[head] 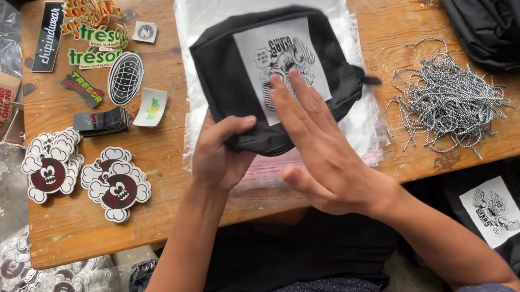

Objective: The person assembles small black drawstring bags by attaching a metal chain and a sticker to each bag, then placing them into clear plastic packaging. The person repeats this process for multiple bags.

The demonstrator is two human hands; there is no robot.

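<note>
A person seated at a worn wooden table [170, 205] works a small black fabric pouch with a white printed panel [253, 70], seen from a head-worn camera. The left hand [219, 153] pinches the pouch's near lower edge, thumb curled over the top and fingers tucked beneath, which appears to keep the soft fabric from sliding. The right hand [318, 153] lies open and flat, fingers together, its fingertips [283, 90] pressing on the printed panel; it grips nothing, and looks to be smoothing or flattening the pouch. The pouch rests at the table's middle on a stack of clear plastic sleeves [208, 5] that spreads out beyond it on all sides.

To the right, well apart, lies a loose heap of black-and-white speckled cords [442, 93]. To the left, 2 fanned stacks of cloud-edged round stickers with dark red faces [84, 172] sit near the table edge, with assorted printed stickers [94, 41] above them, all within arm's reach. More black pouches [495, 9] are piled at the upper right corner, and another black pouch with a white panel [508, 217] sits below the table at lower right.
</note>
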